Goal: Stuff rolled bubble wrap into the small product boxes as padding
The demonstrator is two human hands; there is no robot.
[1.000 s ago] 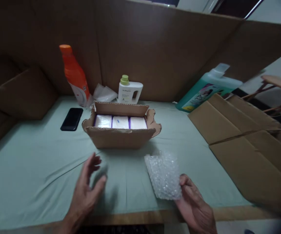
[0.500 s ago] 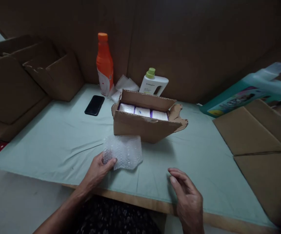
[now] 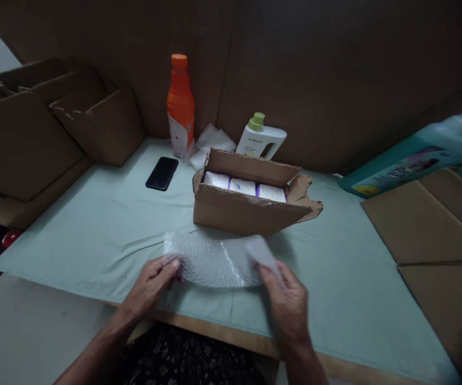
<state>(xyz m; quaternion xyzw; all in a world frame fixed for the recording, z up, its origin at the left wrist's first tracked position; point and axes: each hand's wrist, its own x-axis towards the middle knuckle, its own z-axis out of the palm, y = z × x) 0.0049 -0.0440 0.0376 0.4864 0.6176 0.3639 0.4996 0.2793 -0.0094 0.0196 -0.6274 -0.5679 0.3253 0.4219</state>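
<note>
A strip of bubble wrap [image 3: 215, 263] stretches between my two hands above the cloth, in front of an open cardboard box. My left hand [image 3: 154, 278] pinches its left end between thumb and fingers. The right end is gripped by my right hand [image 3: 289, 299], slightly blurred, and a flap of the wrap stands up there. Inside the cardboard box [image 3: 247, 214] sit three white packs [image 3: 242, 186] with purple edges, side by side. The box's right end flaps are torn and stick out.
Behind the box stand an orange bottle [image 3: 180, 107], more bubble wrap [image 3: 214, 140] and a white jug [image 3: 261, 140] with a green cap. A phone [image 3: 162, 173] lies left. Cardboard boxes [image 3: 106, 125] flank the left; flattened cardboard [image 3: 419, 214] and a teal jug [image 3: 407, 155] the right.
My right hand has moved left and taken hold of the bubble wrap, which is now unfolded into a longer strip. My left hand keeps its grip. The view has shifted slightly.
</note>
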